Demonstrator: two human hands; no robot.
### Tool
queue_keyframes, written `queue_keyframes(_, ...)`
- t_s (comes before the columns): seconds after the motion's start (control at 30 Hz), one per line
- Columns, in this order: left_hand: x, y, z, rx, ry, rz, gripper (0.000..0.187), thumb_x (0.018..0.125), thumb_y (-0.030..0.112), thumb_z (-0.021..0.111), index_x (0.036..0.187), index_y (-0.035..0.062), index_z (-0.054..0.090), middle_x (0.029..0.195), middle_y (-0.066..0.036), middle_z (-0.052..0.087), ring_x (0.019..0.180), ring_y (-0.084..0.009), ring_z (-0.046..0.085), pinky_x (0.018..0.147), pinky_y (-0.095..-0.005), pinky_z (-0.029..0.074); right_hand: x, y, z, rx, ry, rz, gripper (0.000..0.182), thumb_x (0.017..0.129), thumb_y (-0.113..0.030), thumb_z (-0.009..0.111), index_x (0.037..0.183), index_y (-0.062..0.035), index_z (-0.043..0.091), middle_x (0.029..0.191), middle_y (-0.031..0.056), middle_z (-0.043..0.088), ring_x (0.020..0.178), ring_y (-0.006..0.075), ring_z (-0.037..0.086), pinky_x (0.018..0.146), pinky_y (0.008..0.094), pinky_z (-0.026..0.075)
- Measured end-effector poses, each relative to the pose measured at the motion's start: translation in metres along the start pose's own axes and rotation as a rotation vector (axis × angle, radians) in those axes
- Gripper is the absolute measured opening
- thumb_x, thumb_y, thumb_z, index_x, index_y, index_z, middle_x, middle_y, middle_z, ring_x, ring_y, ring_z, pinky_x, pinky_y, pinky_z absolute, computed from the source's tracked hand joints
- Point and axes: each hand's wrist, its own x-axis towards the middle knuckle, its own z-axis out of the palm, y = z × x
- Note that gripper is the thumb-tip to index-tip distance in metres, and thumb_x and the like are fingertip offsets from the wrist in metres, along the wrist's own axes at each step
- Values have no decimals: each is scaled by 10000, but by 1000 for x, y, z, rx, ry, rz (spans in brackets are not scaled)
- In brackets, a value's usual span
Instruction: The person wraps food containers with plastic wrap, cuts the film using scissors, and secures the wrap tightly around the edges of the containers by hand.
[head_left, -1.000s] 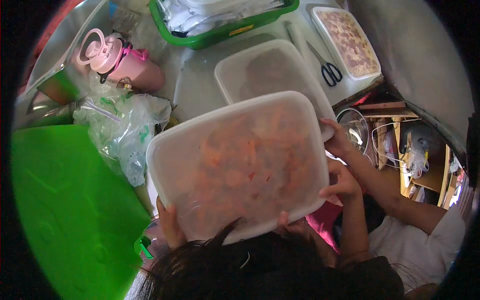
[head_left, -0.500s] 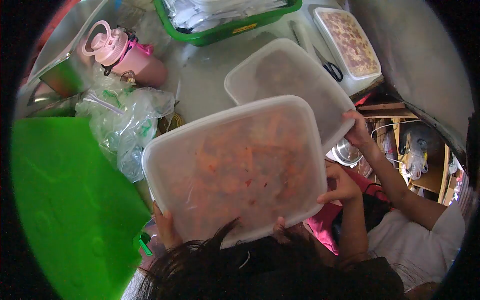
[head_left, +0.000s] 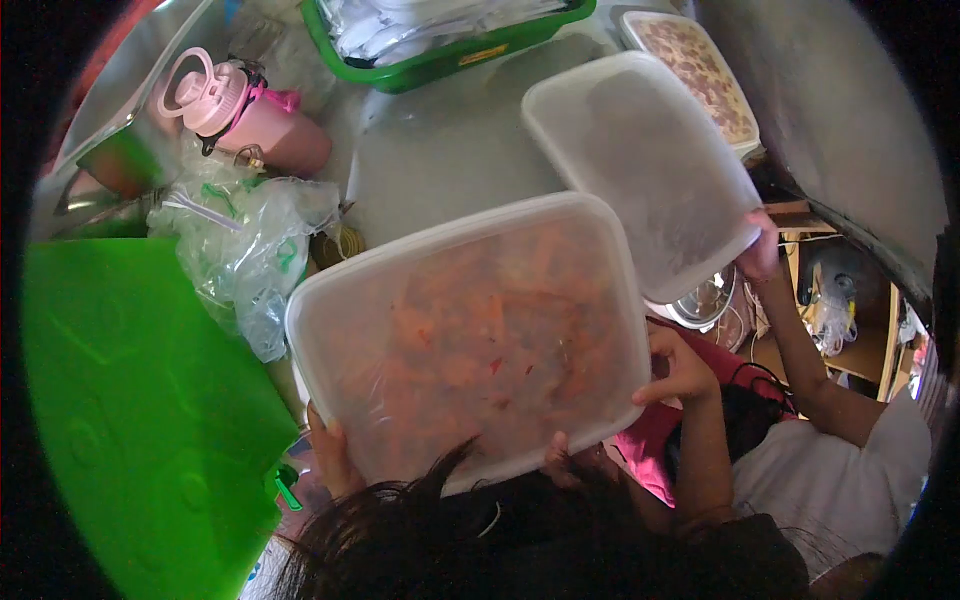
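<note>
A large frosted plastic food container point(head_left: 470, 340) with orange-red food showing through its lid is tilted up in front of me. My left hand point(head_left: 335, 450) is closed on its lower left corner. My right hand point(head_left: 680, 370) grips the right edge, thumb at the rim. Fingers of another hand point(head_left: 568, 460) press the bottom edge; its forearm runs off to the right behind mine. Just beyond, a second frosted plastic container point(head_left: 650, 160) is held by its right corner in a co-worker's hand point(head_left: 762, 245). Dark hair covers the bottom of the view.
A green basket point(head_left: 470, 60) with white plastic pieces stands at the back. Beside it is a container of meat-coloured pieces point(head_left: 690, 60). Left are a pink bottle point(head_left: 270, 125), clear plastic bags point(head_left: 250, 230) and a green sheet point(head_left: 140, 400). The co-worker's white sleeve point(head_left: 840, 480) is close at right.
The second container has moved right in the co-worker's hand, now covering the scissors and part of the meat-coloured container. The large container in my hands has barely moved.
</note>
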Motion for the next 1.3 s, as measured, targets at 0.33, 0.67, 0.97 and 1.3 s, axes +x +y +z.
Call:
queue_keyframes(0.33,13,52,80,-97,-221,148,290,888,180,462,1130,20,453,1027,-65,509,936,-138,464,819,-263,383,-6,45,-33,204,215,126,553,568,-144,759,1067,-4,566,1089,61,553,979,174,540,851,308,423)
queue_keyframes(0.67,121,64,175,12,-373,244,233,882,223,494,967,7,519,786,-1,520,698,-80,457,624,-219,389,29,93,-81,438,339,99,531,648,-89,687,1142,1,515,1071,71,569,964,178,554,840,313,451)
queue_keyframes(0.97,226,104,236,573,-441,500,482,837,385,540,1139,9,522,992,-168,610,907,-222,577,800,-305,437,52,117,-66,-88,476,228,405,695,-196,715,1017,16,594,972,71,591,920,173,551,844,306,424)
queue_keyframes(1.3,252,150,258,628,-285,742,548,750,427,628,1154,67,547,1076,-161,593,992,-264,572,841,-328,431,102,70,19,-63,419,535,308,797,-216,631,940,56,611,825,97,634,789,154,569,691,286,449)
